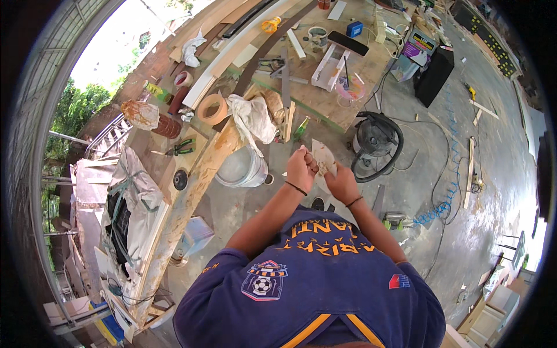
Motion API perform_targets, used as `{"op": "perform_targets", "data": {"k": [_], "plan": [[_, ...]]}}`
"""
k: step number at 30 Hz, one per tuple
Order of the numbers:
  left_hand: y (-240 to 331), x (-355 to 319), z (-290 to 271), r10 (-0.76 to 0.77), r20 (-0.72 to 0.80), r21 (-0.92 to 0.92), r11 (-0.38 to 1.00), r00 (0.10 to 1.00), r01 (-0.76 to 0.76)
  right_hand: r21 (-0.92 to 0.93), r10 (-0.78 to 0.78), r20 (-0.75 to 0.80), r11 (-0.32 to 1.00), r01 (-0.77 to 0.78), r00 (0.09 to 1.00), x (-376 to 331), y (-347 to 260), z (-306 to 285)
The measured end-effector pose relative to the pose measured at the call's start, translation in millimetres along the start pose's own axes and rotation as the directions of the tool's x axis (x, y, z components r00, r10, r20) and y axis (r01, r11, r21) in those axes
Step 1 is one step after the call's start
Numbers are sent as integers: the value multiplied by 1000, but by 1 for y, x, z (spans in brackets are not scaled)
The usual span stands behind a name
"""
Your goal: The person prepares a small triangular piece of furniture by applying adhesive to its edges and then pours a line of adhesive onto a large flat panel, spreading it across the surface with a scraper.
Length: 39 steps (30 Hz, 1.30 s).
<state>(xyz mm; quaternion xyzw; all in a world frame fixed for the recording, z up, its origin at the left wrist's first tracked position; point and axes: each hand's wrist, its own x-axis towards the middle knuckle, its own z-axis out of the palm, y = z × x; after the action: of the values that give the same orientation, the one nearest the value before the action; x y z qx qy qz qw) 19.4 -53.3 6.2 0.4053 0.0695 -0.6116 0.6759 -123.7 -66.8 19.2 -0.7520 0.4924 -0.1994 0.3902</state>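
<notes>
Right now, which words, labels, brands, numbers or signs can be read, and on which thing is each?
Wording is not copied here.
Navy jersey: large orange lettering, readable in part, and a football crest.
Purple-and-black box: printed lettering, partly readable.
Blue box: any print too small.
Held pale piece: none visible.

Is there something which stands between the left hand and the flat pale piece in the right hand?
Nothing visible does. The left hand is curled close beside the flat pale piece, whose lower part the right hand grips; whether the left touches it is unclear.
</notes>
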Motion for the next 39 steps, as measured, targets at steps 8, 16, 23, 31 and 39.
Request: {"op": "perform_targets", "data": {"k": [8,16,23,31,39], "plan": [[29,-35,2,300,164,130,938,940,-322,-24,103,-32,994,-103,994,14,55,-1],[43,-44,-26,524,64,518,710,849,-477,775,-5,81,629,-59,997,5,29,-22],[22,-41,-31,481,238,489,691,844,-532,735,-69,-3,676,49,998,-10,-12,-15],[38,-39,-21,575,433,689,286,694,-666,743,-83,80,669,-4,993,-25,-21,-17],[3,-10,-34,667,197,612,489,719,-622,401,-153,101,911,101,983,-36,-36,-14]]}}
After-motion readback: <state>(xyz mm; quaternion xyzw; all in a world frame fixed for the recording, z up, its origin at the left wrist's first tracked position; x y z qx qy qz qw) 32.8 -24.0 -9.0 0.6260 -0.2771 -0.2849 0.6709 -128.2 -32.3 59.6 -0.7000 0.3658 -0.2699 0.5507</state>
